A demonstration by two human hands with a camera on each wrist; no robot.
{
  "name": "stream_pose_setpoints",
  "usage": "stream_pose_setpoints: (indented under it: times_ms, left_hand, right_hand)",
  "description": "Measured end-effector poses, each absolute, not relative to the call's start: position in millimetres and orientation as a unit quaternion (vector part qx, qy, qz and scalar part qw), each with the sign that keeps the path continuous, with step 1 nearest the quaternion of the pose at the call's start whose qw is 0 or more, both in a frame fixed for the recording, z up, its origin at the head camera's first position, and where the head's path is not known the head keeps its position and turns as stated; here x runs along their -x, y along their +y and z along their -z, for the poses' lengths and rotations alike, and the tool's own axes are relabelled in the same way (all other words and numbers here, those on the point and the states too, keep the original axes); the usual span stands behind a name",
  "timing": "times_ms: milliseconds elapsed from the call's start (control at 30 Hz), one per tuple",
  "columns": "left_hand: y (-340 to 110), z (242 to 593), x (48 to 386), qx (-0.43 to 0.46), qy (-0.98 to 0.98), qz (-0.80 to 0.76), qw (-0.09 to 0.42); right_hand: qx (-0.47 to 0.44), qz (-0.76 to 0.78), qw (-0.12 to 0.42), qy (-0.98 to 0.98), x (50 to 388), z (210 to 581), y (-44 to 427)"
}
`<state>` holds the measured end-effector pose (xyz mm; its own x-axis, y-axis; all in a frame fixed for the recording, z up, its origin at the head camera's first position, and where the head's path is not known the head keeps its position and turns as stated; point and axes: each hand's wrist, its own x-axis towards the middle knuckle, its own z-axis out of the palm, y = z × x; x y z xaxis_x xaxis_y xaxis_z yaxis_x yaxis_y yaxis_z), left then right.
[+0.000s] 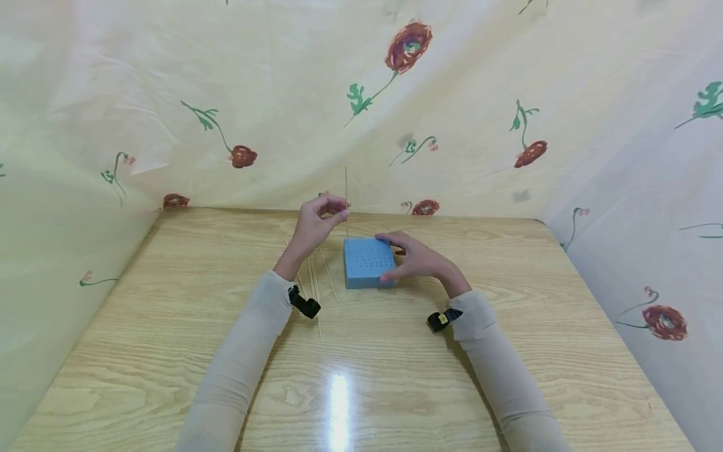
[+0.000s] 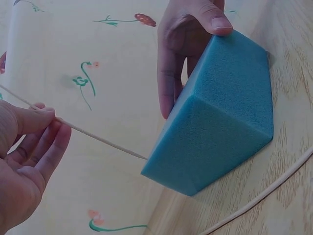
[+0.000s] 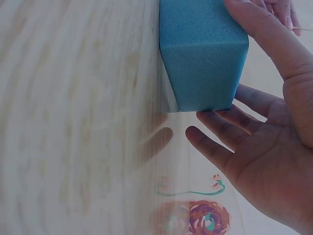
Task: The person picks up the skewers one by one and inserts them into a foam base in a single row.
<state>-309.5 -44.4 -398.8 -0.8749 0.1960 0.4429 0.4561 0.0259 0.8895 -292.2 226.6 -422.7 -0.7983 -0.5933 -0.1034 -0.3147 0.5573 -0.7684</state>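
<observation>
A blue foam block point(image 1: 368, 258) with rows of small holes in its top lies on the wooden table. The left hand point(image 1: 321, 221) pinches a thin wooden stick point(image 1: 346, 182) between thumb and fingers, upright over the block's far left corner. In the left wrist view the tip of the stick point(image 2: 110, 143) meets the block's top edge point(image 2: 171, 115). The right hand point(image 1: 417, 256) grips the block's right side, thumb at the near edge and fingers at the far edge; in the right wrist view its thumb point(image 3: 269, 34) lies along the block point(image 3: 205, 73).
Several loose thin sticks point(image 1: 312, 276) lie on the table left of the block, under and beside the left forearm. Behind the table point(image 1: 361, 351) hangs a cream cloth point(image 1: 294, 75) with printed flowers, which also covers both sides.
</observation>
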Motion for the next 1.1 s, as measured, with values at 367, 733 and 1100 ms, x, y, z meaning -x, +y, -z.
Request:
stream_pose_setpoints:
  times_ms: [367, 733, 1100]
  left_hand:
    - [-43, 398, 308, 0.225, -0.719, 0.649, 0.101]
    - [-41, 374, 284, 0.223, -0.728, 0.638, 0.115]
    - [-39, 375, 283, 0.213, -0.732, 0.638, 0.111]
  right_hand:
    - [0.255, 0.388, 0.180, 0.867, 292, 423, 226]
    - [0.257, 0.392, 0.178, 0.865, 292, 425, 226]
    - [0.258, 0.392, 0.178, 0.865, 291, 423, 226]
